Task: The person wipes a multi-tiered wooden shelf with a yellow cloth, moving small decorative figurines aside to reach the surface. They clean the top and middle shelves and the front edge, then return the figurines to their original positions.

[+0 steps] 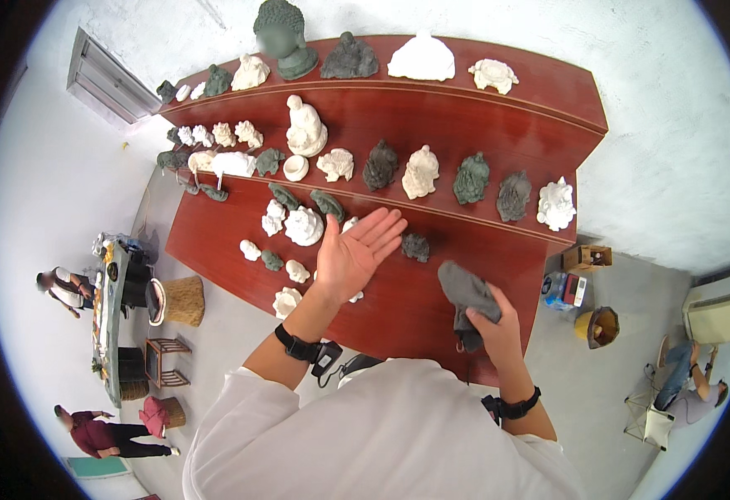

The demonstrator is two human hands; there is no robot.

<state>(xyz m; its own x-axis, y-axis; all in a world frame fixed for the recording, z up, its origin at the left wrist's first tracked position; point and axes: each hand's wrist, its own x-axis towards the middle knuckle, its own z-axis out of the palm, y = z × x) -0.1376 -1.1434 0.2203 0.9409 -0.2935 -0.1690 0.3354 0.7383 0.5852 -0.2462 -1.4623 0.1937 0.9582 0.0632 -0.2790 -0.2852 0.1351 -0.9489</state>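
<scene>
My left hand (pixel 358 253) is held palm up with fingers extended, empty, above the lowest tier of a red wooden stand (pixel 396 312). My right hand (pixel 499 319) grips a grey cloth (pixel 467 290) over the right part of that tier. Around my left hand stand a white figurine (pixel 304 226), dark green figurines (pixel 327 204) and a small white one (pixel 297 271); some pieces are partly hidden behind the hand. A small dark figurine (pixel 415 247) sits between my two hands. A black strap is on each wrist.
The upper tiers hold a green Buddha head (pixel 286 44), a white seated figurine (pixel 305 128) and several small statues. A yellow bin (pixel 596 327) and a cardboard box (pixel 585 257) are on the floor at right. One person sits at right; two stand near a long table (pixel 109 325) at left.
</scene>
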